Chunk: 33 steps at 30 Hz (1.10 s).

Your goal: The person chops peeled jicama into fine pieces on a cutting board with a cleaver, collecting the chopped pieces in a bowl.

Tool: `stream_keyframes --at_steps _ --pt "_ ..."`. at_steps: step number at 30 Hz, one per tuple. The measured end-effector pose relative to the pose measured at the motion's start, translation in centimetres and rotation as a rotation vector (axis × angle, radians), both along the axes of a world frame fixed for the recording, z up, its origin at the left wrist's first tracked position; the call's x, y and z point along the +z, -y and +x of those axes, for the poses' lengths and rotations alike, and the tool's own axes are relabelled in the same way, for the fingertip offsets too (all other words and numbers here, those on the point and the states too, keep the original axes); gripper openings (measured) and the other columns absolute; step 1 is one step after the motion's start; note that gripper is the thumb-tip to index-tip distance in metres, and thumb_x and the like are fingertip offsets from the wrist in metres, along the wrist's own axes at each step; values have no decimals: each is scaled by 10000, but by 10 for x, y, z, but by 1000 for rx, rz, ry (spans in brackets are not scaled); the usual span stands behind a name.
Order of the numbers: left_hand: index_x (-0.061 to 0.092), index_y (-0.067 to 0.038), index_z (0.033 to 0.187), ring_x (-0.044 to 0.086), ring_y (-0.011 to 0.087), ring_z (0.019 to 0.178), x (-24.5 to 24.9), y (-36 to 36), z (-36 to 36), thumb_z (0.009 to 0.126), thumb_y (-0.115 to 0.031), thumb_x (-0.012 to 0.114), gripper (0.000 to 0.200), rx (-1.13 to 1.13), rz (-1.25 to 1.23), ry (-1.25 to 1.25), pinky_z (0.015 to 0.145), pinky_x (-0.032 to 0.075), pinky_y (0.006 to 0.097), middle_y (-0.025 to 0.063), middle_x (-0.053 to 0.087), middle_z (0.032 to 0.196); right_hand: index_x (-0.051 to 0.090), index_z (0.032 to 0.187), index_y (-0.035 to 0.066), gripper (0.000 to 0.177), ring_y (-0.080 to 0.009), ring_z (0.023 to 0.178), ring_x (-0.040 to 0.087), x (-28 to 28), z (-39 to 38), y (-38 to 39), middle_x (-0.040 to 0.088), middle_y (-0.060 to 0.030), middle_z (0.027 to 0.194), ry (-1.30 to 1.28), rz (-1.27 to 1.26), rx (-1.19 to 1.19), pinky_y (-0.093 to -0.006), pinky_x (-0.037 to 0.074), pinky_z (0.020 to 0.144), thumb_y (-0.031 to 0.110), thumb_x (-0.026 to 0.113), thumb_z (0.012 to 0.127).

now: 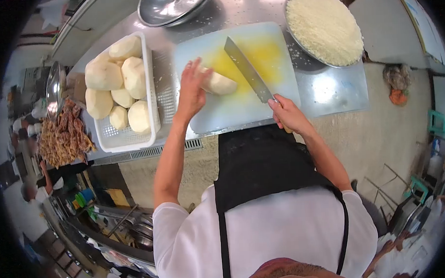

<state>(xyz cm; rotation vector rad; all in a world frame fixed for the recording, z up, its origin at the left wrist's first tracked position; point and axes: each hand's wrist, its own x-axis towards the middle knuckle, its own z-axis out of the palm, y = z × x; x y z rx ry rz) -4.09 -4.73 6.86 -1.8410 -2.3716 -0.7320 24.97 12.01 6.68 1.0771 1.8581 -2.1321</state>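
On the white cutting board (206, 117), stained yellow in its middle, lies a peeled pale root vegetable (221, 83). My left hand (194, 86) touches the left end of that vegetable with its fingers spread. A broad knife (249, 70) is in my right hand (287, 113), which is closed round the handle at the board's lower right. The blade points up and to the left over the board, a little to the right of the vegetable, apart from it.
A white plastic basket (154, 100) of several peeled vegetables stands left of the board. A metal bowl (302, 47) heaped with pale shreds is at the upper right. Stacked metal bowls (169, 7) sit at the top. Browned food (63, 138) lies far left; other people are in the background.
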Motion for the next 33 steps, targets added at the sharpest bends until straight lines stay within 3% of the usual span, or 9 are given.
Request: stream_keyframes --at_steps 2,5,10,13,21,24,28,31,33 --pt "586 -34 1316 468 403 1316 -24 1 -6 892 -8 586 425 233 288 450 1126 360 495 216 577 1326 573 1156 37 368 -85 498 486 3 7 4 506 3 668 22 -25 -5 -263 422 466 391 555 1056" --pt "578 -1 1304 493 401 1259 -41 -20 24 946 -133 604 382 487 232 413 1099 373 487 217 578 1308 575 1191 15 397 -89 499 494 10 2 8 512 -4 667 38 -50 -17 -268 417 467 388 557 1055" --pt "446 77 1401 413 429 1331 -39 -33 30 876 -290 697 688 683 276 707 1142 312 541 298 457 1418 556 1319 -44 509 -114 495 537 13 6 10 541 -35 652 30 143 42 -301 420 439 383 574 1040" --pt "355 104 1460 361 462 1392 -42 -54 45 799 -320 748 877 542 83 248 1190 270 532 329 394 1470 570 1292 -51 497 -119 479 536 15 5 6 536 -33 632 31 146 21 -308 428 448 371 593 1031" --pt "475 27 1437 561 393 1276 -4 -21 23 758 -309 788 819 443 -344 302 1070 467 453 268 579 1353 577 1292 -40 486 -123 473 534 10 6 7 542 -33 629 17 101 4 -303 429 456 366 601 1025" --pt "549 23 1357 658 322 1151 5 -20 -10 849 -253 781 624 544 -272 936 976 525 375 252 634 1303 577 1289 -35 488 -118 483 536 13 10 6 545 -34 635 -7 59 2 -297 432 460 375 601 1024" --pt "533 20 1371 627 309 1220 5 -8 -4 858 -175 756 592 397 109 1004 982 519 368 258 580 1395 596 1252 -14 458 -104 507 546 9 10 -7 549 -35 647 9 2 4 -295 425 462 386 596 1028" --pt "485 -48 1448 484 395 1358 3 3 31 846 -45 659 626 24 0 -132 1156 373 480 216 498 1483 613 1117 54 381 -65 506 502 22 5 -5 528 -4 668 73 69 29 -257 393 454 422 534 1059" --pt "541 -60 1396 409 422 1404 -15 7 45 854 2 605 549 -4 4 56 1208 280 514 206 528 1450 614 1141 19 403 -141 531 556 21 -3 2 563 -52 670 58 109 40 -316 435 495 407 558 1047"
